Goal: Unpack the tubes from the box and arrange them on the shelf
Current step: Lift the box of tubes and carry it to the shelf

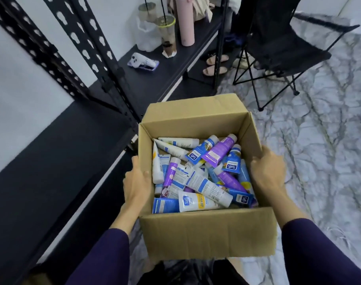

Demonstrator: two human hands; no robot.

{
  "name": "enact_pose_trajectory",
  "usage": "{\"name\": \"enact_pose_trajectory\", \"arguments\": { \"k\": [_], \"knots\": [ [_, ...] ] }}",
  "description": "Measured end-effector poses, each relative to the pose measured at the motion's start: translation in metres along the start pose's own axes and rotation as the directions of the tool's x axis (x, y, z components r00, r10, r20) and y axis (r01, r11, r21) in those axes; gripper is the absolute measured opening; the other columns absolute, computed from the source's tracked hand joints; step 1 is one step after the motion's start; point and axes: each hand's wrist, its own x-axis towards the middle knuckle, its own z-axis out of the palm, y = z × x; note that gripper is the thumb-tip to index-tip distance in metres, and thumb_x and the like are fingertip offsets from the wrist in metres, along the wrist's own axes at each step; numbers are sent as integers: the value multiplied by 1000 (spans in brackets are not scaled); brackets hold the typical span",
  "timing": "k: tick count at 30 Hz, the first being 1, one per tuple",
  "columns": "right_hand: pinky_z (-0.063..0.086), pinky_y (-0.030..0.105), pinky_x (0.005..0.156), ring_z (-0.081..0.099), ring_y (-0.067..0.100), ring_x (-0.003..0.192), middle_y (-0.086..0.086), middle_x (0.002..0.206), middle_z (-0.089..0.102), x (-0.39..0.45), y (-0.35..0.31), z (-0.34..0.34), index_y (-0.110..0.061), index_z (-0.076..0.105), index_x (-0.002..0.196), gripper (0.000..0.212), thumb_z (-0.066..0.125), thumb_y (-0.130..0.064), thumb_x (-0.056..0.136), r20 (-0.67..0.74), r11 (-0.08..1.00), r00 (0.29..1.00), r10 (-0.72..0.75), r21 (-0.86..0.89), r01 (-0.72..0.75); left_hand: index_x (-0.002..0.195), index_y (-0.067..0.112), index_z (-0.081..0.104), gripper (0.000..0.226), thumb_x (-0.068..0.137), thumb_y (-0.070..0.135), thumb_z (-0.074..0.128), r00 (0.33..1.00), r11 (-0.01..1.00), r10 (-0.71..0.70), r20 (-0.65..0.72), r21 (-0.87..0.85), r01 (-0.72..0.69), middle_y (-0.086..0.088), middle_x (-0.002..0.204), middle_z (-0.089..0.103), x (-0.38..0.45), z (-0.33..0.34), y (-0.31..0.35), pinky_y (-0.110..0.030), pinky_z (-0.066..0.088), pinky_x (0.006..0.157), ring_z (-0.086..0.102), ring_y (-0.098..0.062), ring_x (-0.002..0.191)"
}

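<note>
Tubes [200, 175] lie jumbled inside the box [208, 233], just right of the shelf [58, 153]. Your left hand [136, 182] and right hand [268, 169] grip the box's opposite walls.

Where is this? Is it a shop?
Probably a small stockroom or back room, not a shop floor: black metal shelving, a box of tubes, somebody's drinks and a folding chair.

Left hand [136, 182] fingers hidden behind box [208, 233] wall. Lower tubes [200, 177] buried under pile. Chair [282, 48] top cropped.
</note>
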Motion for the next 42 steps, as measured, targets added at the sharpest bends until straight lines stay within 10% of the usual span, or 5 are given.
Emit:
{"name": "enact_pose_trajectory", "arguments": {
  "k": [17, 23, 36, 42],
  "knots": [
    [42, 43, 75, 58, 45, 94, 28, 97, 65, -17, 216, 363, -8, 58, 111, 23, 54, -12, 88, -19, 941, 944, 330, -67, -330, 133, 18, 32, 37, 99, 17, 45, 962, 994, 77, 262, 59, -95, -11, 103, 61, 91, 338, -229, -28, 45, 55, 53, -15, 70],
    [44, 43, 75, 59, 45, 93, 29, 98, 65, 4, 270, 469, -10, 58, 114, 27, 55, -13, 88, -17, 928, 929, 370, -48, -370, 129, 9, 34, 35, 97, 10, 46, 957, 987, 86, 277, 106, -119, 1, 70, 52, 129, 439, -279, -35, 48, 46, 52, -15, 54],
    [49, 45, 68, 60, 45, 81, 27, 89, 66, 15, 288, 590, -12, 58, 111, 24, 54, -17, 88, -81, 919, 918, 389, -35, -393, 128, 6, 36, 31, 98, 8, 44, 942, 965, 89, 322, 208, -162, 10, 60, 34, 201, 508, -332, -22, 34, 37, 38, -8, 44],
    [45, 43, 68, 60, 46, 84, 30, 93, 65, 15, 288, 591, -8, 55, 119, 30, 54, -15, 90, -98, 918, 919, 381, -76, -389, 135, 9, 31, 37, 100, 13, 42, 947, 960, 81, 310, 233, -158, -6, 78, 58, 199, 505, -326, -21, 38, 51, 59, -19, 61]
  ]
}}
